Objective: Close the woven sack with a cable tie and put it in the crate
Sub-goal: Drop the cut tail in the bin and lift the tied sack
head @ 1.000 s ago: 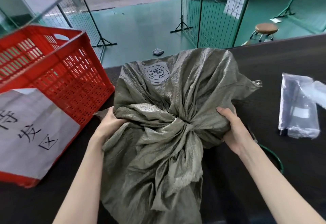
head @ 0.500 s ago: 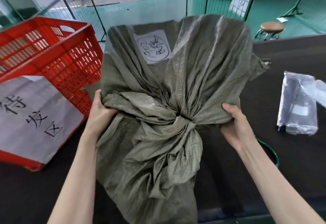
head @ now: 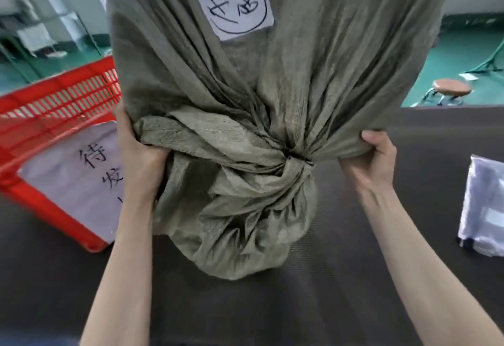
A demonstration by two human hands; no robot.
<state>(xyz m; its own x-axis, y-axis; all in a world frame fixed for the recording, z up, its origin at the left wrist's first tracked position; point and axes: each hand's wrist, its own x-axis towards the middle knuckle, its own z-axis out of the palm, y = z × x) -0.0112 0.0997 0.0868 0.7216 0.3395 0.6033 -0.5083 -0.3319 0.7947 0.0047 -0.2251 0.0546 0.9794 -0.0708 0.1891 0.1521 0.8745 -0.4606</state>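
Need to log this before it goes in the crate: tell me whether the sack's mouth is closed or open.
Closed. The woven sack has its neck bunched tight at a cinch, loose fabric flaring below it. The tie itself is too small to make out.

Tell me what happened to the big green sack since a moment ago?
Both hands, left hand and right hand, lifted the grey-green woven sack off the dark table, up toward the camera. Their grip on its two sides stayed the same, and its neck stayed bunched. The red plastic crate and the clear plastic bag stayed put.
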